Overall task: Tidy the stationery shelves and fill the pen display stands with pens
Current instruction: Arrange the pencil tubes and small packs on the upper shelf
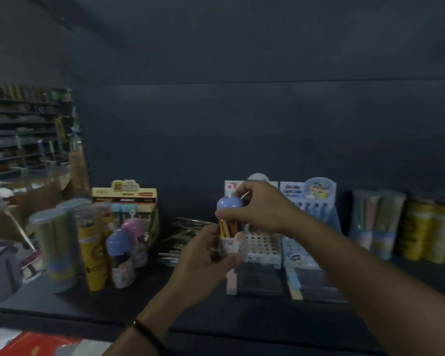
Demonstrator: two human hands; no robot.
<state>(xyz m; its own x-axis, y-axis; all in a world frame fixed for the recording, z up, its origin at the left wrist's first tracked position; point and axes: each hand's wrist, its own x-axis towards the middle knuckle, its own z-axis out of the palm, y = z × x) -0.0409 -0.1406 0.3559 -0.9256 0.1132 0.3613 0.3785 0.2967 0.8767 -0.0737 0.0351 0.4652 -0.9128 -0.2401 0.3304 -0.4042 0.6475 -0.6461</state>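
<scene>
Stretching beneath a dark back wall (242, 124), the black shelf (113, 309) carries a white pen display stand (260, 244) and a blue pen display stand (315, 227) at its rear middle; before them the left hand (206, 255) grips a pencil bottle (228, 228) by the base, and the right hand (252, 209) clasps its blue cap (229, 203)

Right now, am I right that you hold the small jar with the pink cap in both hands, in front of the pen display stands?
Not quite: the head view shows the jar in the left hand and right hand has a blue cap, not pink. It is held in front of the pen display stands.
</scene>
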